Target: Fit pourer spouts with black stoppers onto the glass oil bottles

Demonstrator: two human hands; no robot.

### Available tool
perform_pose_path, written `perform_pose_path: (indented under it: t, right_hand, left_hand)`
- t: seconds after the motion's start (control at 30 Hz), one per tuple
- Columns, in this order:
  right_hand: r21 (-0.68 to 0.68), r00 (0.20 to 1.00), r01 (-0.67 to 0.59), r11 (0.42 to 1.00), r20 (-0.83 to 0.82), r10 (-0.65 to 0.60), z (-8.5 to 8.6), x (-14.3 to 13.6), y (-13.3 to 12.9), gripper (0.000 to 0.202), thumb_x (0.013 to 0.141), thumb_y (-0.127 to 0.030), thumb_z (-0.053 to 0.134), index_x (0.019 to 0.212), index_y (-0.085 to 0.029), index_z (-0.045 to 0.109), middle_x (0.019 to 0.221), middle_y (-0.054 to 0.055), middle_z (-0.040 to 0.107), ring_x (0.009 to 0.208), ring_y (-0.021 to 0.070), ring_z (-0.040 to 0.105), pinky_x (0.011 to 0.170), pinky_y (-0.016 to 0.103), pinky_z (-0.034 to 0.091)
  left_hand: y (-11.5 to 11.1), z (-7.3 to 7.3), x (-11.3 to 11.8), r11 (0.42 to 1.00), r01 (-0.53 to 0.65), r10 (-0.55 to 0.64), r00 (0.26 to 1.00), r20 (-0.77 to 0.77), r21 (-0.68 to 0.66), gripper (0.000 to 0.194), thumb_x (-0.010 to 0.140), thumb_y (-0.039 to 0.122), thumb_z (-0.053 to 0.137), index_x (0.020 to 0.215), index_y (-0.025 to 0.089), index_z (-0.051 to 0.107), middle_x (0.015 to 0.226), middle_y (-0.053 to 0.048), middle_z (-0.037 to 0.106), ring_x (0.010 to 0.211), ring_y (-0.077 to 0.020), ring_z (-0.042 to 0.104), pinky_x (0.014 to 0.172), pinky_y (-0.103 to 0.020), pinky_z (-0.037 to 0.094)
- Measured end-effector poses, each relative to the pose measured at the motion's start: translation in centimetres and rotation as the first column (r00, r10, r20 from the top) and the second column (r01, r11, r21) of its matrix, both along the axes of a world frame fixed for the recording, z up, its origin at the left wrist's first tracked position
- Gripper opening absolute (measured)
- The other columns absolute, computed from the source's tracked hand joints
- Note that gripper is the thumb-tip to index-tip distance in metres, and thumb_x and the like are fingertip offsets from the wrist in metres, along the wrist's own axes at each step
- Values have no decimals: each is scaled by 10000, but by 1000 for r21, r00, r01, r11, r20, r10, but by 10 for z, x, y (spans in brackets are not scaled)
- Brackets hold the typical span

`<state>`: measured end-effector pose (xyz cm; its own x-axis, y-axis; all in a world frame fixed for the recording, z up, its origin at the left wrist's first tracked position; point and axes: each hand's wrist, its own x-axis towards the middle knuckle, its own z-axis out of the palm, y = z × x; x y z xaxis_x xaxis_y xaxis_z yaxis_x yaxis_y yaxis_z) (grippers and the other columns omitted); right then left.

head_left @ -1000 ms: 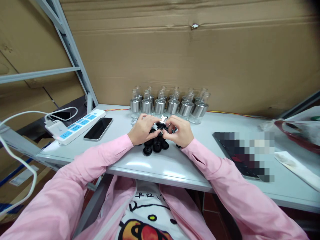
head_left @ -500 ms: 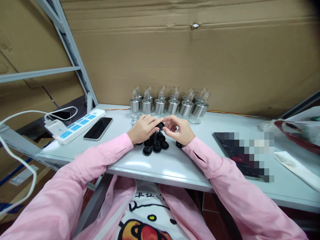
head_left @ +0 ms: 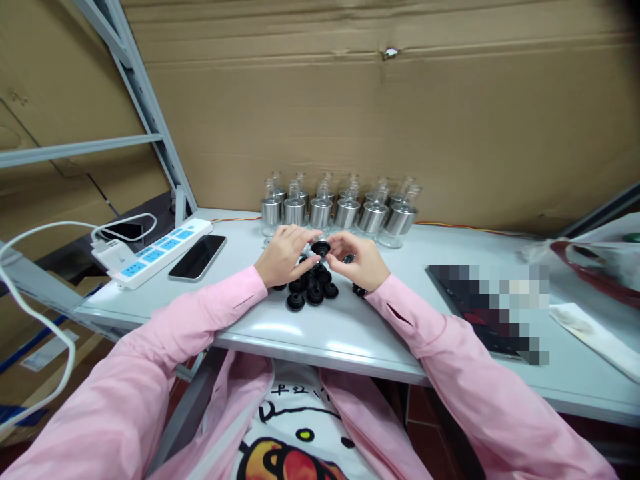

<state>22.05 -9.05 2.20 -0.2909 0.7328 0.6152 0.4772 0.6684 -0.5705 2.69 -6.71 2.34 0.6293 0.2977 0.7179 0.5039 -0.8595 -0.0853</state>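
Note:
A round, stepped black cap point(head_left: 321, 249) is held between my two hands, just above the table. My left hand point(head_left: 285, 257) grips it from the left with fingertips and thumb. From the other side, my right hand point(head_left: 363, 260) pinches its edge with curled fingers. Right beneath lies a heap of similar black caps point(head_left: 313, 295), partly covered by the left hand. More small black parts point(head_left: 359, 289) show beside my right wrist. Behind both hands stand rows of clear glass bottles with silver metal sleeves point(head_left: 347, 213), upright and with open necks.
On the left are a black-screened phone point(head_left: 198, 258) and a white power strip point(head_left: 165, 250) with a plugged-in charger and cable. A dark flat package point(head_left: 470, 307), partly blurred, lies at right, near a white strip point(head_left: 595, 340). Cardboard point(head_left: 320, 113) backs the table.
The black cap has turned so its stepped face shows more. My left fingers have lifted and spread from the thumb around it. The heap and bottles stay put.

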Motion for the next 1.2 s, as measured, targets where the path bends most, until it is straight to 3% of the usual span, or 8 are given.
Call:
perform_pose_path:
  t: [0.13, 0.3, 0.87, 1.2]
  right_hand:
    - [17, 1000, 17, 1000, -6, -17, 1, -1, -1, 173, 680, -222, 571, 846, -174, 557, 617, -2, 623, 532, 115, 578, 536, 234, 493]
    - [23, 1000, 3, 1000, 18, -3, 2, -1, -2, 173, 674, -216, 569, 842, -180, 547, 642, -2, 631, 544, 113, 581, 546, 232, 489]
    - [14, 994, -40, 999, 100, 39, 3, -2, -5, 182, 671, -203, 542, 849, -198, 506, 664, -15, 616, 534, 105, 558, 557, 226, 463]
    - [24, 971, -58, 998, 233, 50, -1, 0, -2, 138, 672, -208, 526, 807, -184, 517, 638, 0, 612, 555, 121, 557, 576, 238, 442]
  left_hand:
    - [-2, 2, 0, 996, -40, 41, 999, 6, -74, 281, 879, 375, 388, 957, 138, 519, 920, -78, 606, 862, -208, 503, 781, -350, 348]
    - [-2, 2, 1, 993, -66, 58, 995, -82, -101, 268, 853, 372, 377, 873, 149, 525, 859, -71, 592, 833, -215, 489, 781, -368, 334]
    - [-4, 1, 3, 985, -97, 72, 983, -166, -144, 211, 809, 344, 395, 798, 155, 488, 853, -85, 573, 834, -225, 471, 759, -376, 352]
    - [0, -2, 2, 990, -66, 44, 984, -172, -124, 173, 761, 326, 435, 775, 162, 486, 820, -77, 565, 815, -214, 464, 748, -356, 363]
